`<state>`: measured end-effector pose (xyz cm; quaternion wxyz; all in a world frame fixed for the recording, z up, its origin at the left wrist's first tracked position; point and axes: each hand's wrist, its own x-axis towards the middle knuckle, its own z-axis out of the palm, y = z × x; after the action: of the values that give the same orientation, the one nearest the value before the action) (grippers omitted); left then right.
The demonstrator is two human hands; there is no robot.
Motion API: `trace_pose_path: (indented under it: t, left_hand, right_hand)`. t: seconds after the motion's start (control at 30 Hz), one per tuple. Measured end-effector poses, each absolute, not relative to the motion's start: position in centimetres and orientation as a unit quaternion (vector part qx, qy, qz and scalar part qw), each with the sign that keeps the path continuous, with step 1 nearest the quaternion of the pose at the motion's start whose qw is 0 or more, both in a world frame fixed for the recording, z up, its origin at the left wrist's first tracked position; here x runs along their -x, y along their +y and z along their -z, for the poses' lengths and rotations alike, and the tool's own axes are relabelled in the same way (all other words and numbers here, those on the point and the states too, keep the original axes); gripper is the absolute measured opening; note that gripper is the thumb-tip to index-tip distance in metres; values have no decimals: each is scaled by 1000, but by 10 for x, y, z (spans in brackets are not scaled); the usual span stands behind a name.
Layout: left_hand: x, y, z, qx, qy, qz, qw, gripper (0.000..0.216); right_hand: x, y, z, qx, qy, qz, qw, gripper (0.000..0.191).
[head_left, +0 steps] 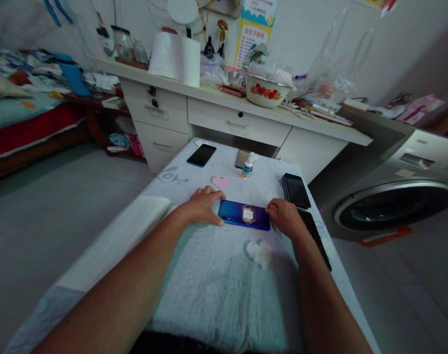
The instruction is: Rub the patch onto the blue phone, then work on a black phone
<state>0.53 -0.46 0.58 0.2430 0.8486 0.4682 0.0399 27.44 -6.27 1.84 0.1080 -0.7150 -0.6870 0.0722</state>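
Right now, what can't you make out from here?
In the head view:
Blue phone: screen hidden, facing the cloth.
Right hand: fingers too blurred to show their hold.
Small bottle: lettering too small to read.
Black device: partly hidden by the right arm.
Washing machine: cut off by the right edge.

On the cloth-covered table (216,280) in front of me, a phone (232,212) lies crosswise between the left hand (206,205), at its left end, and the right hand (284,215), at its right. Beyond it stands a small bottle (247,167); farther left lies a second phone (201,155). Over at the right edge, a handset (298,191) lies beyond a flat tablet (316,233). The desk (212,112) stands behind, a washing machine (389,169) to its right, a bed (32,120) to its left.
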Motion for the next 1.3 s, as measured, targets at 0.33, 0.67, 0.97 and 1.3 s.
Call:
trace_pose_path:
  t: [0.33, 0.67, 0.97, 1.3]
  left_hand:
    - [-6, -5, -5, -848, 471, -45, 239, 72]
    - [-5, -4, -5, -848, 471, -41, 242, 72]
    - [-6, -5, -6, -845, 475, -41, 243, 72]
    - [-6, -4, -4, -848, 470, -41, 240, 72]
  right_hand:
    - [-277, -63, -18, 700, -702, -85, 98, 9]
    - [-276, -79, -37, 676, -717, -159, 59, 6]
    - [-282, -84, -39, 651, -722, -230, 45, 7]
    - [-276, -83, -31, 616, -694, -309, 207, 10]
